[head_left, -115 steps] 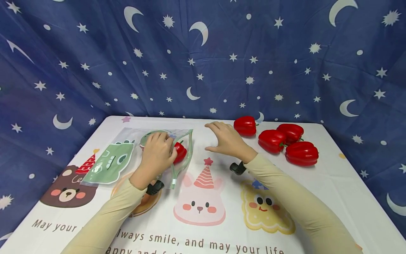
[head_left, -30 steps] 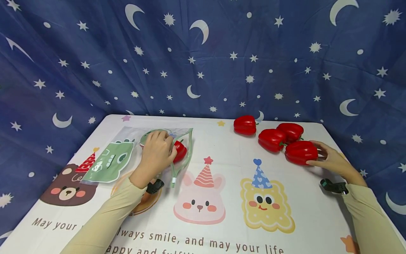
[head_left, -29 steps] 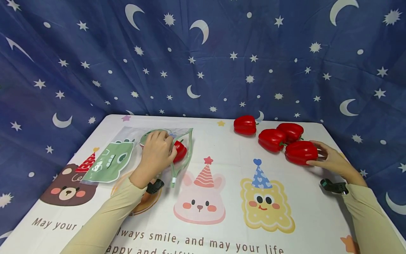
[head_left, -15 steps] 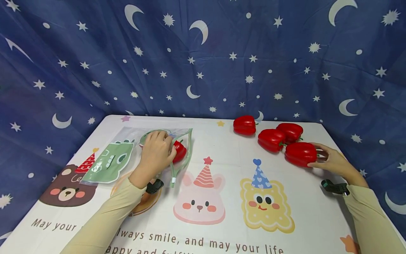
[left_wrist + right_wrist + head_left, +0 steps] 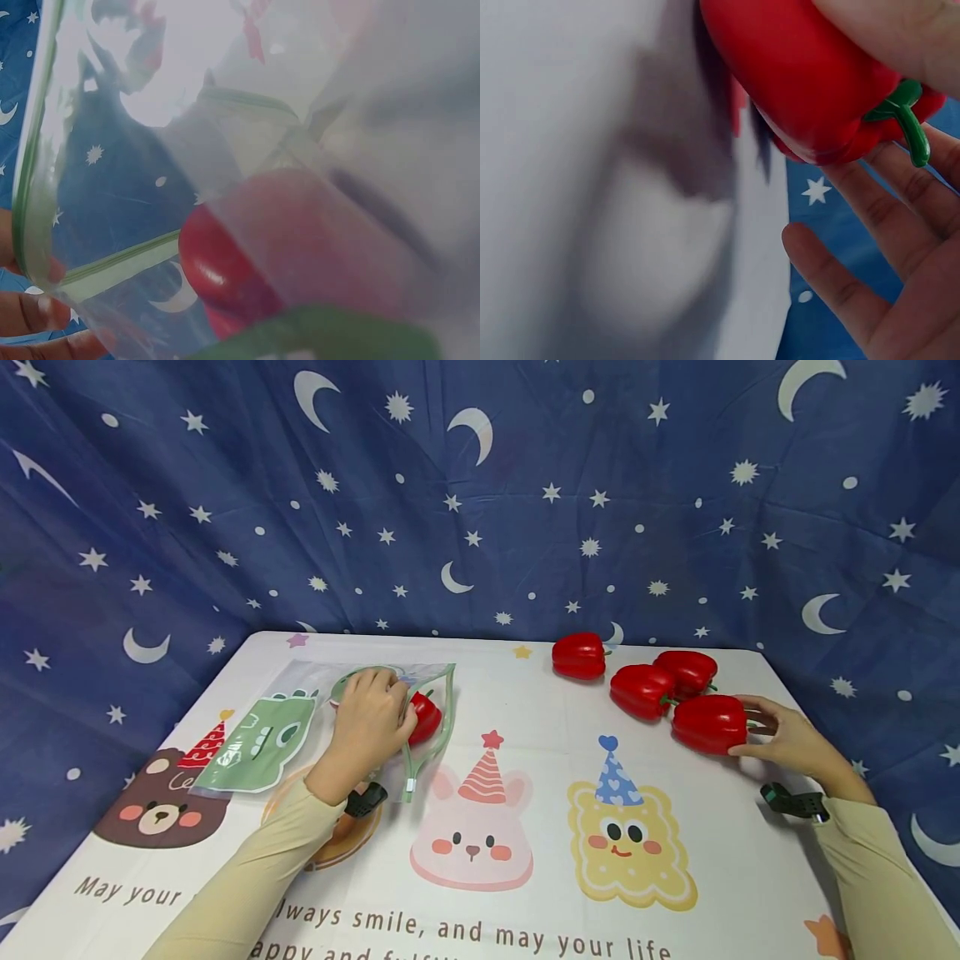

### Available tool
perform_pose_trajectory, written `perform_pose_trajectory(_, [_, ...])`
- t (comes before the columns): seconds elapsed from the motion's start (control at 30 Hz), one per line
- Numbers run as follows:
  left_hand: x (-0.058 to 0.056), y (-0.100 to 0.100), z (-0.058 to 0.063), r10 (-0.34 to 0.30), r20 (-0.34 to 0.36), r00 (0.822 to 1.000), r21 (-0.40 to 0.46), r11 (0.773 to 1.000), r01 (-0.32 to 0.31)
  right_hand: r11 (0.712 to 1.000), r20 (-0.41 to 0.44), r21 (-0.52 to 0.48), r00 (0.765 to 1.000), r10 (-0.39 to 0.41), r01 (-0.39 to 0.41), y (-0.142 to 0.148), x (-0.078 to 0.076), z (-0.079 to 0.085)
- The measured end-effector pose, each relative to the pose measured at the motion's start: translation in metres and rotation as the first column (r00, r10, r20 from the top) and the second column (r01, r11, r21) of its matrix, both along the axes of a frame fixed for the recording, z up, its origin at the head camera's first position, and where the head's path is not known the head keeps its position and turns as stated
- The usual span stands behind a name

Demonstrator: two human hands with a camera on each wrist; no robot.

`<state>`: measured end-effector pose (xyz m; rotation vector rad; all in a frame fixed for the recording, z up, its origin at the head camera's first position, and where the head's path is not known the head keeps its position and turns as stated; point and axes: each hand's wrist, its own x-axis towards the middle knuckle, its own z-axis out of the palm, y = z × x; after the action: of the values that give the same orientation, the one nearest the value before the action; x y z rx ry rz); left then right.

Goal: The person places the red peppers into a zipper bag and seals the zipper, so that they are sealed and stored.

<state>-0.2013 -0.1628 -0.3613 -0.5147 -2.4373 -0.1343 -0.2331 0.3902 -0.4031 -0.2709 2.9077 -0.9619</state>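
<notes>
My left hand (image 5: 369, 718) grips the upper layer of a clear zip bag (image 5: 448, 714) with green trim and a green monster print. The bag lies on its side with its mouth spread to the right. Just inside that mouth is a red bell pepper (image 5: 425, 720), seen through hazy plastic in the left wrist view. At the right, the thumb and fingers of my right hand (image 5: 798, 745) hold the stem end of the nearest bell pepper (image 5: 709, 724). That pepper rests on the table; its green stem (image 5: 911, 127) shows between thumb and fingers in the right wrist view.
Behind the held one lie more red bell peppers: one on the left (image 5: 579, 657), one in the middle (image 5: 642, 692) and one at the back (image 5: 687, 672). A white cartoon-print cloth (image 5: 525, 935) covers the table. A blue starry curtain (image 5: 540, 560) hangs behind it.
My right hand has gone from beside the bag's mouth to the nearest bell pepper on the right. Lately that pepper has turned slightly in its grasp. The left hand and bag have stayed put.
</notes>
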Motion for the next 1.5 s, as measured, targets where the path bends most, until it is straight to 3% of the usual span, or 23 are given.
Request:
perform_pose_trajectory(0.23, [0.0,0.0,0.0,0.001,0.012,1.0,0.005,1.0,-0.001,0.999,-0.06,0.024,0.998,0.031,-0.03,-0.001,0.002,0.014])
perform_pose_trajectory(0.43, [0.0,-0.001,0.001,0.001,0.008,1.0,0.002,1.0,-0.001,0.996,-0.168,-0.013,0.982,0.089,-0.092,-0.016,0.003,0.032])
perform_pose_trajectory(0.83, [-0.001,-0.001,0.001,0.005,0.005,1.0,-0.009,1.0,-0.005,0.972,-0.267,-0.071,0.943,0.2,-0.226,-0.088,-0.001,0.066])
perform_pose_trajectory(0.97, [-0.001,-0.001,0.001,0.007,0.003,1.0,-0.012,1.0,-0.007,0.965,-0.259,-0.107,0.944,0.206,-0.24,-0.112,-0.004,0.072])
perform_pose_trajectory(1.13, [0.0,-0.001,0.001,0.008,0.004,1.0,-0.012,1.0,-0.008,0.945,-0.269,-0.128,0.928,0.258,-0.299,-0.141,-0.01,0.072])
perform_pose_trajectory(1.5, [0.0,-0.001,0.001,0.007,0.001,1.0,-0.004,1.0,-0.007,0.918,-0.242,-0.096,0.904,0.353,-0.384,-0.201,-0.026,0.05])
